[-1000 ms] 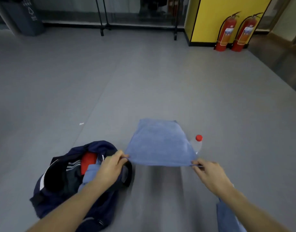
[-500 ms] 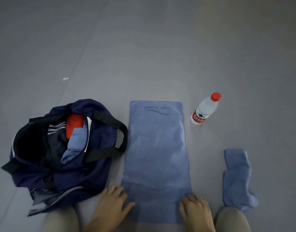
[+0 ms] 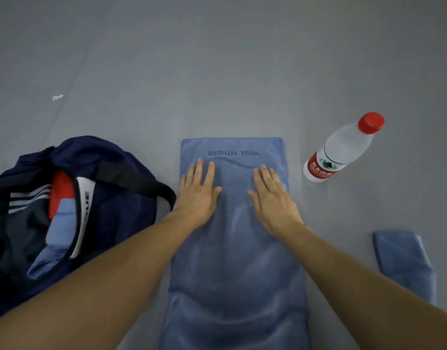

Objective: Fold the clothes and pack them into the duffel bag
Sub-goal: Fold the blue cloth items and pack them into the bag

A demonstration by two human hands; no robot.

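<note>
Left, the open navy fabric duffel bag (image 3: pixel 108 152) holds clothes (image 3: pixel 62 190); just right of it the long blue terry towel (image 3: pixel 237 269) lies flat on the floor (image 3: pixel 217 72). The left hand (image 3: pixel 198 195) and right hand (image 3: pixel 273 200) press its far half, fingers straight, gripping nothing. Soft, light and limp, it likely folds best pinched at its far corners.

Blue towel (image 3: pixel 236 261), navy duffel bag (image 3: pixel 111 160) with white stripes, red-capped bottle (image 3: pixel 343 150), grey floor (image 3: pixel 217 59).
</note>
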